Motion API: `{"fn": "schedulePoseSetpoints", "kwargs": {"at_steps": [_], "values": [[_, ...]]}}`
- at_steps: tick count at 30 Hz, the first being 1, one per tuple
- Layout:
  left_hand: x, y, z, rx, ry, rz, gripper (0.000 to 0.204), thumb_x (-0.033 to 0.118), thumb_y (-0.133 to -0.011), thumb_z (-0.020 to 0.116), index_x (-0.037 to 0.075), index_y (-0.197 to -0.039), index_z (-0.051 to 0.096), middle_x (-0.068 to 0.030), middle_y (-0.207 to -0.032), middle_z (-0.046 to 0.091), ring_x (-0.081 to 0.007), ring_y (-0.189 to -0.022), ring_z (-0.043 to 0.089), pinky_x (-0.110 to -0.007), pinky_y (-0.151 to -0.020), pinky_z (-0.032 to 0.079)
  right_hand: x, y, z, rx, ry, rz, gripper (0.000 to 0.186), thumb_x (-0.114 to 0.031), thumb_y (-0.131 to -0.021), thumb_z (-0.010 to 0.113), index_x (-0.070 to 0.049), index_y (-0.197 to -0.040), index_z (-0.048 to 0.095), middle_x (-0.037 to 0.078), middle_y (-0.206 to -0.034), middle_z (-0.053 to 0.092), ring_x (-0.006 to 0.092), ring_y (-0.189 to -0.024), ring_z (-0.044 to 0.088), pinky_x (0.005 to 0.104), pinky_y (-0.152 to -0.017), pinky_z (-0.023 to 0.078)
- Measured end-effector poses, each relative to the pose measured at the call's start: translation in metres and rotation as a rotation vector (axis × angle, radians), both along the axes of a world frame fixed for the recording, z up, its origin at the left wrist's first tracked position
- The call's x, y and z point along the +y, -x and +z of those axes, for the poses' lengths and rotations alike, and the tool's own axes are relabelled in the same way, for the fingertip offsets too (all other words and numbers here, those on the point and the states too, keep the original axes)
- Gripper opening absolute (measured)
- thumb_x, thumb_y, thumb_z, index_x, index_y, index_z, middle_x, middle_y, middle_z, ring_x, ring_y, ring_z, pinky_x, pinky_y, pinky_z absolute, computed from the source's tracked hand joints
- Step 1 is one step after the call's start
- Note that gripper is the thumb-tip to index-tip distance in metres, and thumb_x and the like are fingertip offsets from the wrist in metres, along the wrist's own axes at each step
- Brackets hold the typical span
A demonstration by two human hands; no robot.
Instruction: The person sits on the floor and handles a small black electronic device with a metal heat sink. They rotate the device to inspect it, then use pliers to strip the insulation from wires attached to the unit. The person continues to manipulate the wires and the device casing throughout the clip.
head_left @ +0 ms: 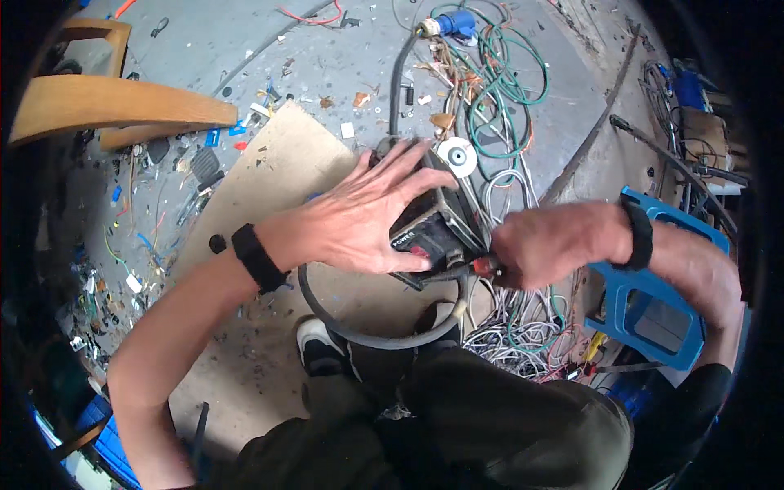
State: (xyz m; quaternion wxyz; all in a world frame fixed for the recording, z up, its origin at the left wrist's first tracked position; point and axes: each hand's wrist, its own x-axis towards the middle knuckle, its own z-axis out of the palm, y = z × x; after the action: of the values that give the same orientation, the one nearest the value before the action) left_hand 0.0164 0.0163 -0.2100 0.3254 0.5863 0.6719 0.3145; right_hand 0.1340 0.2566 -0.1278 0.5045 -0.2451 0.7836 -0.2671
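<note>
A black boxy electrical unit (445,224) with a red switch stands tilted in front of me, above my shoes. My left hand (359,212) is spread across it and grips it, with the thumb by the switch and the fingers over the far side. At the unit's near right corner, my right hand (531,245) is closed round a tool with a red-and-dark handle (484,266). A dark shaft reaches from it along the unit's near edge; its exact kind is partly hidden by the fist. A thick grey cable (359,335) loops from the unit towards my feet.
A beige board (237,204) lies underneath. Green cords (510,98), a blue plug (453,24) and a white disc (457,156) are beyond the unit. Tangled wires (514,339) and a blue plastic stool (653,294) are at right. A wooden chair (122,106) stands left, near scattered scraps.
</note>
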Motion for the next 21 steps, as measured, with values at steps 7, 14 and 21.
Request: {"fn": "schedulePoseSetpoints", "kwargs": {"at_steps": [7, 14, 21], "values": [[0.051, 0.050, -0.018, -0.001, -0.075, -0.046, 0.075, 0.053, -0.073, 0.085, 0.007, -0.128, 0.062, -0.0161, -0.139, 0.061, -0.0328, -0.135, 0.055, -0.065, -0.116, 0.033, 0.001, 0.071, 0.017, 0.199, -0.569, 0.256, 0.018, -0.021, -0.086, 0.070, -0.003, -0.086, 0.076, 0.017, -0.083, 0.075, 0.0366, -0.083, 0.075, 0.0451, -0.070, 0.059], [0.077, 0.049, -0.056, 0.417, -0.218, -0.139, 0.115, 0.074, -0.064, 0.081, 0.007, -0.151, 0.047, -0.0220, -0.152, 0.048, -0.0381, -0.141, 0.047, -0.068, -0.119, 0.029, -0.004, 0.072, -0.011, 0.281, -0.735, 0.376, 0.016, -0.023, -0.086, 0.072, -0.009, -0.089, 0.079, 0.012, -0.086, 0.077, 0.0325, -0.084, 0.077, 0.0442, -0.073, 0.062], [0.087, 0.038, -0.083, 0.479, -0.318, -0.293, 0.120, 0.077, -0.054, 0.084, 0.004, -0.143, 0.052, -0.0147, -0.130, 0.058, -0.0313, -0.134, 0.053, -0.066, -0.120, 0.028, 0.022, -0.002, -0.056, 0.084, -0.605, 0.009, 0.023, -0.021, -0.084, 0.067, -0.004, -0.096, 0.078, 0.022, -0.085, 0.074, 0.0408, -0.085, 0.074, 0.0500, -0.077, 0.060]]}}
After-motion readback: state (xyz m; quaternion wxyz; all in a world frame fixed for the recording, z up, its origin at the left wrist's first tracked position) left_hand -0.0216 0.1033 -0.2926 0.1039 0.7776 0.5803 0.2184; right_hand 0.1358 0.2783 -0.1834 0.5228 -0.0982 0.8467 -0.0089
